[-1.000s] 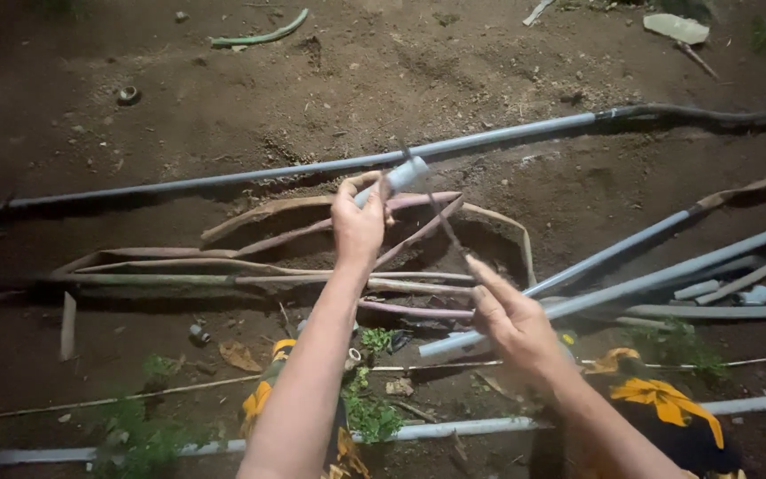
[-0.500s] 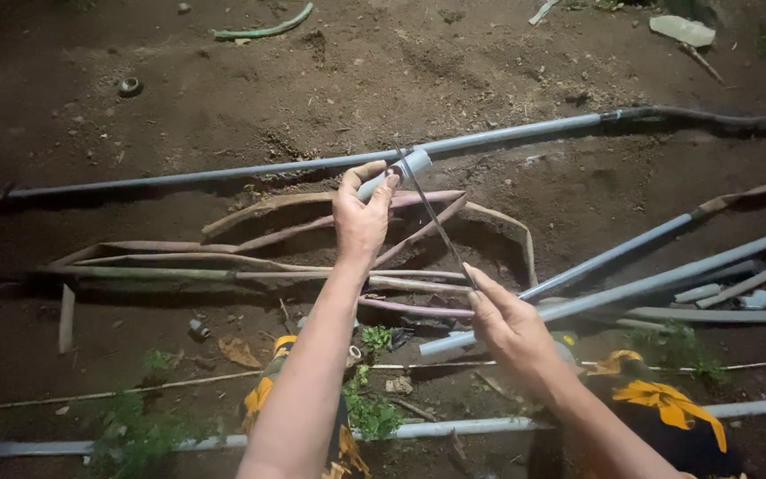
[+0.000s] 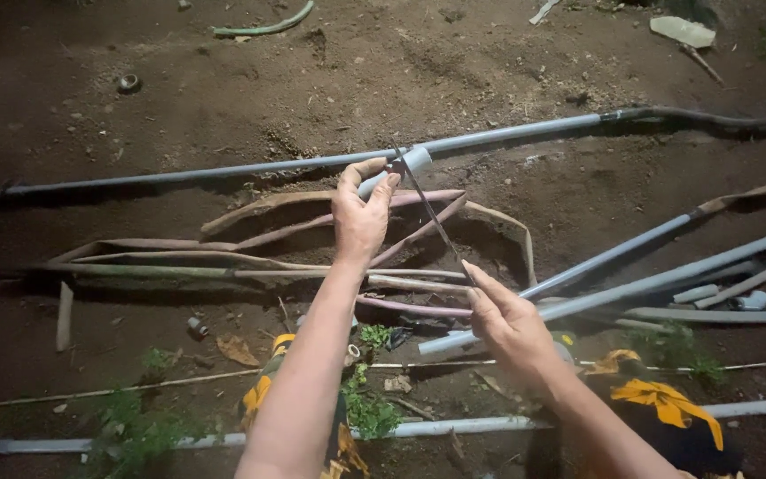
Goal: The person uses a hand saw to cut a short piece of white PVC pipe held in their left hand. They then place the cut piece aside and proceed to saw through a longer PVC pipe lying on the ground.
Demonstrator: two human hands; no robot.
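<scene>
left hand [image 3: 361, 217] pinches blade [image 3: 427, 213] | right hand [image 3: 507, 324] holds other end | pipe [image 3: 489, 137]

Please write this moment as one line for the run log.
left hand: pinches thin blade top end at grey pipe | right hand: holds blade lower end | ground: soil, loose pipes

Hidden or cut off, as you see it:
- Long grey pipe [image 3: 250, 166]: both ends leave the frame.
- Thin dark strip [image 3: 427, 211]: ends buried under your left hand [image 3: 361, 217] and right hand [image 3: 507, 324].
- Small round object [image 3: 128, 83]: too small to identify.
</scene>
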